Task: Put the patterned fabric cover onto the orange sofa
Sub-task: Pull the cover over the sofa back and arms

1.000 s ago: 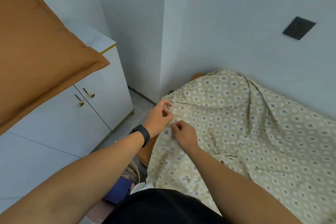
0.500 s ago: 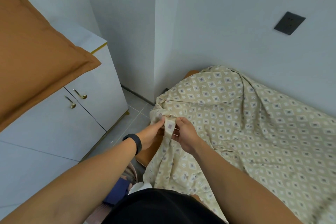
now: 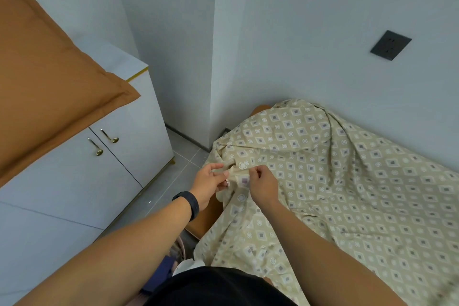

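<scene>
Both your hands pinch the patterned cover (image 3: 335, 181) at the orange sofa (image 3: 206, 216) corner: left hand (image 3: 208, 185) beside right hand (image 3: 263, 184), fabric bunched between them.

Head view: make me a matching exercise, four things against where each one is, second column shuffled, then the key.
1. patterned cover
2. orange cushion
3. wall socket
4. black wristband

a. on the left wrist
b. on the white cabinet
c. draped over the orange sofa
d. on the wall above the sofa

Pairs: 1-c, 2-b, 3-d, 4-a
</scene>
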### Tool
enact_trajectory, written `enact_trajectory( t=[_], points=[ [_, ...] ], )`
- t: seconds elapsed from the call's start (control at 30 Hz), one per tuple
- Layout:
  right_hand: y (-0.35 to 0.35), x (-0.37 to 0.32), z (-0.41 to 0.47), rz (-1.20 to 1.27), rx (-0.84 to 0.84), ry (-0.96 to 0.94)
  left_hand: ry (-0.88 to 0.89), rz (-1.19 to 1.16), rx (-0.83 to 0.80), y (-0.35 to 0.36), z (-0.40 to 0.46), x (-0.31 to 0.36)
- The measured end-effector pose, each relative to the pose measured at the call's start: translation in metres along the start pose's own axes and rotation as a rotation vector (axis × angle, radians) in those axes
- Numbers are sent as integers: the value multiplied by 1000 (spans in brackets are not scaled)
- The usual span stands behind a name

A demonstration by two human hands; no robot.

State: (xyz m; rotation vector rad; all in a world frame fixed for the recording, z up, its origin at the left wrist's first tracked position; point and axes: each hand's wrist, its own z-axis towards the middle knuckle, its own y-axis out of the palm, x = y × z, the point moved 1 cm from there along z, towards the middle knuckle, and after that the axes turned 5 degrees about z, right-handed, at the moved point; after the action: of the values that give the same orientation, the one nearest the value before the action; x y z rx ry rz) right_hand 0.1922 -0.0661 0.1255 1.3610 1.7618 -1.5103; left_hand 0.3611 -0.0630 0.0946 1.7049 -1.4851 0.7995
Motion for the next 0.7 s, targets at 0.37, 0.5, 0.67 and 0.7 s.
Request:
enact_trajectory(
  t=[0.37,0.5,0.67,0.7],
  points=[
    [30,-19,-33,-2,-132,-289,323,191,46,13,-23,48],
    [28,-20,-31,87,-143,-207,331,197,23,7,-25,48],
    [22,-19,-28,535,-290,61,101,345,28,-12,-15,20],
    [22,-22,-28,602,-328,109,18,381,-8,-16,-13,11]
  ],
)
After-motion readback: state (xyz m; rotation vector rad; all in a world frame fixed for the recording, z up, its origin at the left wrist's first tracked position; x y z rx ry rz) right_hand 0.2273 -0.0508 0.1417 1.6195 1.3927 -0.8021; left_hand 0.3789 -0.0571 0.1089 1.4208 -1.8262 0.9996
